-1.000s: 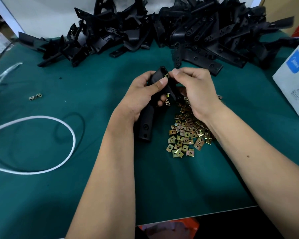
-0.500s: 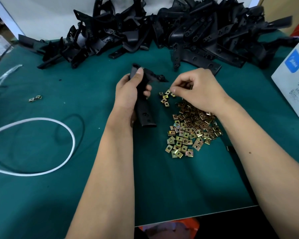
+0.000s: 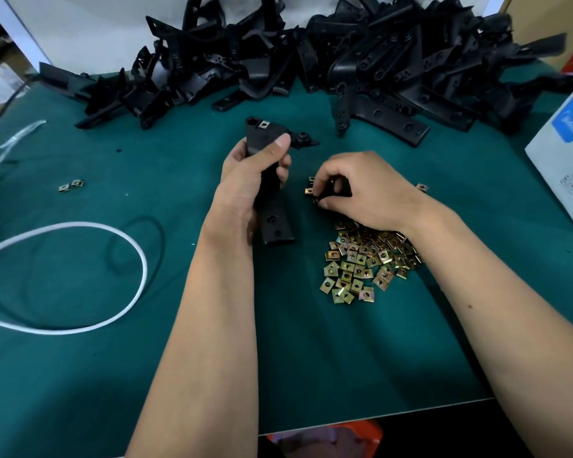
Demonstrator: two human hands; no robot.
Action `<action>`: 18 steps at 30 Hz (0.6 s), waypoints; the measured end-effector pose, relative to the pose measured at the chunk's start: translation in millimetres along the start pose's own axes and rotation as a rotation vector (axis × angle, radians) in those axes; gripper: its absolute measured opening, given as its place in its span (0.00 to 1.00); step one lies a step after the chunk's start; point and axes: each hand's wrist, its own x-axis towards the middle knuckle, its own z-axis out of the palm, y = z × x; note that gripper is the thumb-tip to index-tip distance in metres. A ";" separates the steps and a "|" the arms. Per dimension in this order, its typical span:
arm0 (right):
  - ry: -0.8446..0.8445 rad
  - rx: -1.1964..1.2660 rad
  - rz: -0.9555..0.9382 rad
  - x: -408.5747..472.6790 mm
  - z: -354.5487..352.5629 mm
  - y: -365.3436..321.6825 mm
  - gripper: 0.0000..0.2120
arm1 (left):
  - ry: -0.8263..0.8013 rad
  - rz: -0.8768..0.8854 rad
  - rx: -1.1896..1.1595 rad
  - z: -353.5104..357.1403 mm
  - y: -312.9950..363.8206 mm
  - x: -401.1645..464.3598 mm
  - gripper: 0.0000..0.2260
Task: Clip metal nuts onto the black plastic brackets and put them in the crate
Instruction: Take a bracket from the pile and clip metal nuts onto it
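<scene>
An assembly workshop is indicated: a green-covered tabletop point(image 3: 80, 375) is loaded with heaped black plastic brackets point(image 3: 361, 57) and a pile of metal nuts point(image 3: 364, 262), laid out for handwork.

Bare green mat point(image 3: 311, 358) lies open across the lower centre between both forearms. A heap of black brackets point(image 3: 311, 61) walls off the top of the frame. A white cord loop point(image 3: 139, 259) occupies the left, a white box point(image 3: 563, 160) the right edge, and the pile of metal nuts point(image 3: 364, 259) sits right of centre.
</scene>
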 end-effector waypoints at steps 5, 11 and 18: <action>0.089 0.132 0.048 0.8 -0.5 5.3 0.09 | -0.108 0.023 0.120 -0.8 -1.1 -0.8 0.07; 0.331 0.746 0.216 2.8 -3.8 8.3 0.11 | -0.215 0.039 0.278 0.0 0.2 -3.7 0.10; 0.337 0.936 0.190 2.7 -3.4 3.2 0.03 | -0.255 0.040 0.332 2.4 0.7 -6.6 0.14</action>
